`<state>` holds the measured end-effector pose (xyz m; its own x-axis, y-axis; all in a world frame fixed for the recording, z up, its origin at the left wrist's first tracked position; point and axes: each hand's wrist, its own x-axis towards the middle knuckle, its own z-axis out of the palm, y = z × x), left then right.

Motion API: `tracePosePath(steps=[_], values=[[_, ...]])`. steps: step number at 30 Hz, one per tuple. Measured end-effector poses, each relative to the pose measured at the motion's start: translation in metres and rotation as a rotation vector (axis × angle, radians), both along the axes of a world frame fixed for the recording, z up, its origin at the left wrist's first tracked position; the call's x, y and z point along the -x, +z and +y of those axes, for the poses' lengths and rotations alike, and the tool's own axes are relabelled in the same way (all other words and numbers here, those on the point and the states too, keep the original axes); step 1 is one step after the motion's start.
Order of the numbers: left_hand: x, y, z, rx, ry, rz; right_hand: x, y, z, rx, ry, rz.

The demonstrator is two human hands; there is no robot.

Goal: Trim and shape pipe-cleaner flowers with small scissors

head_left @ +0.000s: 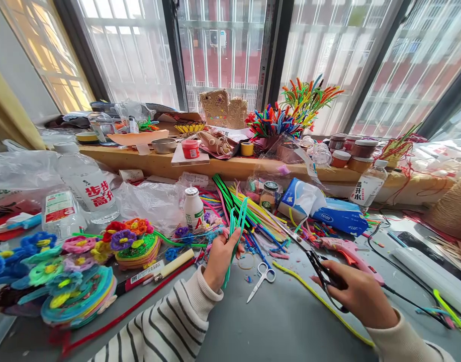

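Note:
My left hand (222, 256) is closed around a small bunch of teal pipe cleaners (241, 216), whose ends stick out above and below the fist. My right hand (353, 289) grips black-handled scissors (317, 269), their metal end pointing up and left toward the pile. Between the hands, small white-handled scissors (266, 274) lie flat on the grey table beside a thin rubber band (246, 261). A long yellow pipe cleaner (309, 281) runs under the right hand. Just beyond the left hand, many green pipe cleaners (224, 193) lie in a loose pile.
Pipe-cleaner flowers on a round layered base (83, 296) crowd the left. A white bottle (193, 208) stands behind my left hand. A pink glue gun (351, 254), its cord and a blue tissue pack (339, 213) lie right. Jars and craft plants line the ledge (222, 167).

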<state>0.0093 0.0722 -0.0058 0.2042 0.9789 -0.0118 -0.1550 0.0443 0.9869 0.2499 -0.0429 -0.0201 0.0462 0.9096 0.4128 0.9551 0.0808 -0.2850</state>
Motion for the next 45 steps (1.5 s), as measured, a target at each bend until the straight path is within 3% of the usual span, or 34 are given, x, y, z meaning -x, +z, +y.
tracePosePath(steps=[7,9,13,16,23,27,31,35,39,45], values=[[0.0,-0.001,0.0,0.041,0.002,0.054,-0.052,-0.028,-0.048,0.064,-0.084,-0.307],[0.0,-0.002,0.0,0.032,-0.008,0.045,-0.069,-0.035,-0.056,0.101,-0.126,-0.314],[-0.001,-0.005,0.002,0.032,-0.028,0.054,-0.102,-0.044,-0.064,0.245,-0.054,-0.233],[-0.001,-0.007,0.002,0.04,-0.035,0.062,-0.108,-0.044,-0.063,0.27,-0.119,-0.179],[-0.001,-0.008,0.003,0.028,-0.041,0.083,-0.086,-0.027,-0.055,0.252,-0.084,-0.107],[-0.001,-0.008,0.002,0.024,-0.041,0.091,-0.072,-0.006,-0.046,0.366,-0.06,-0.158],[0.0,-0.007,0.002,0.034,-0.041,0.102,-0.039,0.029,-0.017,0.529,-0.046,-0.26],[-0.001,-0.006,0.001,0.032,-0.056,0.101,0.003,0.053,0.025,0.485,0.095,-0.395],[-0.002,-0.007,0.001,0.044,-0.052,0.105,0.028,0.047,0.055,0.536,0.112,-0.452],[-0.001,-0.009,0.002,0.039,-0.077,0.112,0.038,0.038,0.066,0.565,0.084,-0.481]])
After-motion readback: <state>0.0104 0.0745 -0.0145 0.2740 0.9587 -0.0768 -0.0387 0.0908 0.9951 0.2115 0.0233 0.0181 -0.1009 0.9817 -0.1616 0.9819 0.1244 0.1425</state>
